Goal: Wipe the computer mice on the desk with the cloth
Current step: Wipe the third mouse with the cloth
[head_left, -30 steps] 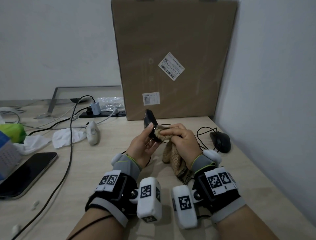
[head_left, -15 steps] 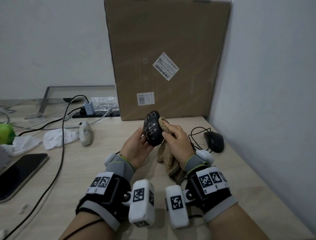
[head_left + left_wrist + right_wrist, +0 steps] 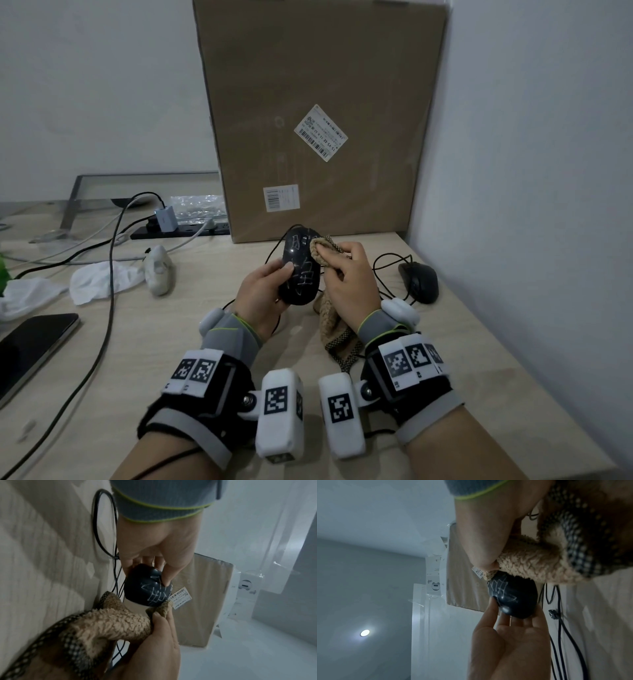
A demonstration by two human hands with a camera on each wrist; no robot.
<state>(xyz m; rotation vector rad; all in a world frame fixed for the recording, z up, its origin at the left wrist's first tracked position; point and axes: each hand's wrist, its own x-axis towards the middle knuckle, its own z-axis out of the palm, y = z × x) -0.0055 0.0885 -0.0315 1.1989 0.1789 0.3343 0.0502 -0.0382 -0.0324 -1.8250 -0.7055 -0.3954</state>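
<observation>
My left hand (image 3: 265,291) grips a black wired mouse with pale web markings (image 3: 301,270) (image 3: 147,588) (image 3: 513,596), held up off the desk with its top toward me. My right hand (image 3: 346,277) holds a tan fleecy cloth (image 3: 323,248) (image 3: 109,623) (image 3: 530,561) bunched against the mouse's upper right edge; the cloth's rest hangs down to the desk under my wrist. A plain black mouse (image 3: 419,282) lies on the desk at the right. A pale grey mouse (image 3: 158,270) lies to the left.
A tall cardboard box (image 3: 318,116) leans at the back, the wall (image 3: 531,205) close on the right. Black cables (image 3: 109,274) cross the desk's left half. White tissues (image 3: 99,279), a phone (image 3: 30,346) and a power strip (image 3: 181,229) lie left.
The mouse has been turned from edge-on so its marked top faces me. The cloth has moved from the mouse's lower side up to its upper right edge.
</observation>
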